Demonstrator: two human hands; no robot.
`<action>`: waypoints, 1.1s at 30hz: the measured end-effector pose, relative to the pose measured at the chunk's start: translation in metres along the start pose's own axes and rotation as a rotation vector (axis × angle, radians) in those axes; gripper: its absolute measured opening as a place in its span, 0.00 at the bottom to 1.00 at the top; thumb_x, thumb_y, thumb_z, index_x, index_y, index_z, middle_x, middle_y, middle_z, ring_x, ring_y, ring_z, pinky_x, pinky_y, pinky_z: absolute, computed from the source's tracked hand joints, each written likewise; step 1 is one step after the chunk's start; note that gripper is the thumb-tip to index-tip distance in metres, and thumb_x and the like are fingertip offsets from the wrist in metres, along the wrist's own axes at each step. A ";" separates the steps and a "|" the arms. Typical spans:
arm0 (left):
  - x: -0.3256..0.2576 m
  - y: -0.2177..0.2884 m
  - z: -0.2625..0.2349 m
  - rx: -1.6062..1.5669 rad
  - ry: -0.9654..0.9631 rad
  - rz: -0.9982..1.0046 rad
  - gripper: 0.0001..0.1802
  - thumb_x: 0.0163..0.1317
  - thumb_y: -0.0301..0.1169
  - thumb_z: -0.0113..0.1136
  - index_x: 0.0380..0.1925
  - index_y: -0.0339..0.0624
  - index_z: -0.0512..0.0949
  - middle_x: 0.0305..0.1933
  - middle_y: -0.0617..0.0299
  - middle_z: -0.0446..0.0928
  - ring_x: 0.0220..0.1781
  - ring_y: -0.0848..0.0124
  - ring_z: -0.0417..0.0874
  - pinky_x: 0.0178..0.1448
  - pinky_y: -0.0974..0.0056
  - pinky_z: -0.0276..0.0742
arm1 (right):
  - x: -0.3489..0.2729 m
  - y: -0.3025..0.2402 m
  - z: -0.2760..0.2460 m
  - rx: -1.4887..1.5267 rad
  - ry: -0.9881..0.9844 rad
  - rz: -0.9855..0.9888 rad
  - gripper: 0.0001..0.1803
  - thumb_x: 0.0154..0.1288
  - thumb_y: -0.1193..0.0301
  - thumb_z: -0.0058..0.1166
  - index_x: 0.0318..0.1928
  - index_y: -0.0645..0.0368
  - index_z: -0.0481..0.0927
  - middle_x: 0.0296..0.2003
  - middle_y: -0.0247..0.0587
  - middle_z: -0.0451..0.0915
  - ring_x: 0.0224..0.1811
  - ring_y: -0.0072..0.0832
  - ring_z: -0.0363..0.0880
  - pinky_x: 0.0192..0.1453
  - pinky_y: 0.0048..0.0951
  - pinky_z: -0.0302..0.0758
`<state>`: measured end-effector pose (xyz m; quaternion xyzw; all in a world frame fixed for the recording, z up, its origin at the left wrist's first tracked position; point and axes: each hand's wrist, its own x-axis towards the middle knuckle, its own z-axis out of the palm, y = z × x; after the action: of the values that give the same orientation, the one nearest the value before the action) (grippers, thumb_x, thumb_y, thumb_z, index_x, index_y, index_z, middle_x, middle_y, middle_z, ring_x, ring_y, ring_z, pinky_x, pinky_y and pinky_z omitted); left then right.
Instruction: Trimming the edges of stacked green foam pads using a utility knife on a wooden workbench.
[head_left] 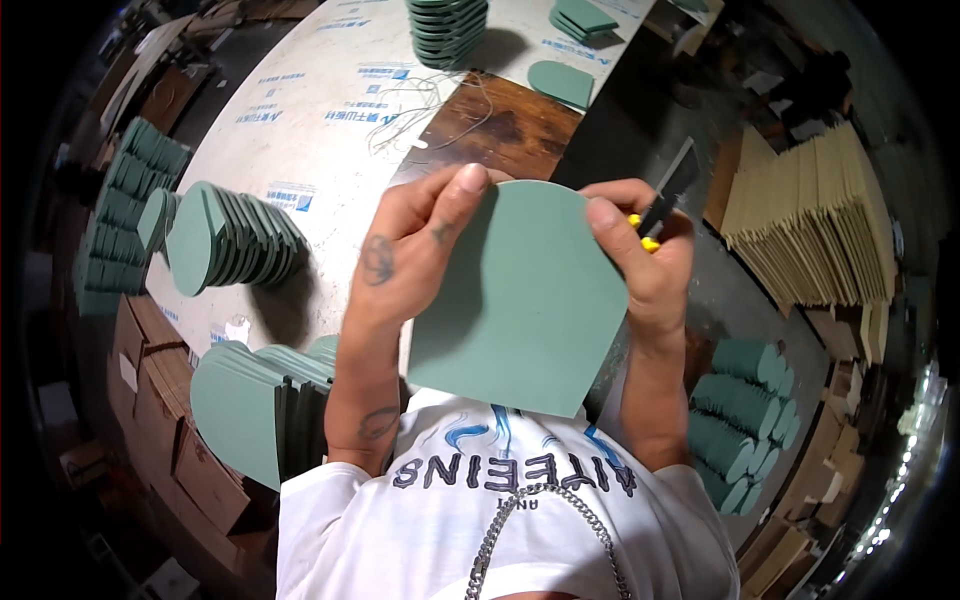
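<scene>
Worktable surfaced in white with blue print; brown wood-grain section at its right edge. Floor grey, dimly lit. Tan sheets stacked at right. Bright glints along the right margin, possibly reflected light; outer areas too dark to assess.

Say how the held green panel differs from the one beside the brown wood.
The held panel is up in the left hand and right hand; the other panel lies on the table. The held panel's rounded end points forward, the other panel's roughly left. Both are green.
</scene>
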<state>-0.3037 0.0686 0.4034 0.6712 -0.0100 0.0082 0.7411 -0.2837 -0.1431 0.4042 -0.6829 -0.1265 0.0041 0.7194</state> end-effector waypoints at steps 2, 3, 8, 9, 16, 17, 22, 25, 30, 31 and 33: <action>-0.002 -0.009 -0.004 -0.038 0.050 -0.037 0.26 0.78 0.48 0.53 0.44 0.33 0.83 0.35 0.70 0.81 0.39 0.81 0.77 0.45 0.74 0.72 | 0.004 0.011 0.004 0.003 0.045 -0.027 0.10 0.70 0.70 0.63 0.40 0.67 0.85 0.28 0.31 0.83 0.28 0.15 0.78 0.33 0.18 0.73; -0.001 -0.017 -0.005 -0.046 0.055 -0.041 0.25 0.79 0.48 0.52 0.41 0.33 0.82 0.33 0.70 0.79 0.37 0.82 0.75 0.44 0.74 0.71 | 0.007 0.016 0.001 -0.013 0.052 -0.049 0.10 0.71 0.70 0.63 0.40 0.67 0.85 0.27 0.29 0.81 0.28 0.13 0.75 0.33 0.17 0.71; -0.015 -0.055 -0.023 0.117 0.074 -0.046 0.24 0.78 0.48 0.52 0.39 0.35 0.81 0.31 0.69 0.80 0.34 0.82 0.77 0.39 0.73 0.72 | 0.047 0.034 -0.020 -0.092 0.201 -0.089 0.11 0.71 0.69 0.64 0.39 0.67 0.84 0.27 0.26 0.78 0.28 0.13 0.70 0.35 0.18 0.68; -0.022 -0.058 -0.025 0.118 0.086 -0.046 0.24 0.78 0.48 0.52 0.39 0.35 0.81 0.31 0.69 0.80 0.34 0.82 0.77 0.39 0.73 0.72 | 0.054 0.037 -0.022 -0.089 0.190 -0.089 0.11 0.71 0.69 0.64 0.39 0.67 0.84 0.27 0.26 0.78 0.28 0.13 0.70 0.35 0.18 0.68; -0.044 -0.093 -0.036 0.858 0.463 -0.301 0.16 0.75 0.34 0.57 0.31 0.33 0.82 0.25 0.56 0.83 0.23 0.69 0.81 0.30 0.65 0.75 | 0.108 0.061 -0.046 -0.083 0.319 -0.240 0.10 0.73 0.71 0.61 0.43 0.68 0.82 0.33 0.32 0.81 0.33 0.15 0.74 0.39 0.19 0.71; -0.031 -0.084 -0.023 0.937 0.596 -0.114 0.13 0.74 0.32 0.57 0.35 0.34 0.83 0.29 0.54 0.84 0.28 0.65 0.84 0.35 0.62 0.78 | 0.113 0.066 -0.054 -0.148 0.206 -0.296 0.09 0.72 0.73 0.61 0.43 0.68 0.83 0.34 0.33 0.82 0.34 0.16 0.75 0.39 0.19 0.72; 0.073 -0.037 0.081 0.900 0.359 0.543 0.35 0.70 0.40 0.56 0.75 0.41 0.63 0.79 0.44 0.59 0.80 0.50 0.58 0.81 0.43 0.48 | 0.124 0.078 -0.063 -0.267 -0.219 -0.266 0.07 0.71 0.76 0.60 0.45 0.66 0.84 0.34 0.32 0.83 0.36 0.17 0.77 0.40 0.21 0.73; 0.104 -0.079 0.117 1.120 0.306 0.448 0.39 0.76 0.50 0.45 0.79 0.42 0.52 0.85 0.47 0.45 0.86 0.53 0.43 0.85 0.44 0.34 | 0.149 0.092 -0.085 -0.082 -0.237 -0.116 0.10 0.73 0.73 0.60 0.47 0.68 0.82 0.39 0.37 0.83 0.38 0.19 0.77 0.45 0.24 0.75; 0.049 -0.151 0.104 1.073 0.556 0.098 0.34 0.77 0.51 0.45 0.72 0.38 0.66 0.79 0.49 0.61 0.80 0.50 0.59 0.79 0.47 0.58 | 0.214 0.128 -0.100 0.087 -0.192 0.032 0.12 0.76 0.69 0.58 0.45 0.69 0.80 0.37 0.37 0.82 0.37 0.20 0.78 0.44 0.24 0.77; 0.029 -0.159 0.093 0.913 0.599 -0.060 0.33 0.78 0.49 0.45 0.74 0.39 0.64 0.77 0.49 0.65 0.76 0.48 0.67 0.77 0.51 0.64 | 0.224 0.130 -0.096 0.115 -0.210 0.045 0.12 0.76 0.69 0.57 0.45 0.69 0.80 0.37 0.38 0.82 0.37 0.21 0.79 0.44 0.25 0.77; -0.007 -0.128 0.058 0.579 0.270 -0.998 0.32 0.81 0.48 0.41 0.69 0.31 0.68 0.65 0.49 0.78 0.59 0.53 0.82 0.64 0.58 0.78 | 0.235 0.129 -0.077 0.204 -0.275 0.074 0.12 0.77 0.69 0.57 0.45 0.69 0.81 0.37 0.37 0.83 0.36 0.21 0.79 0.44 0.25 0.78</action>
<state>-0.3081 -0.0014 0.2811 0.7626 0.4041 -0.2537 0.4369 -0.0207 -0.1685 0.3162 -0.6034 -0.1975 0.1367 0.7604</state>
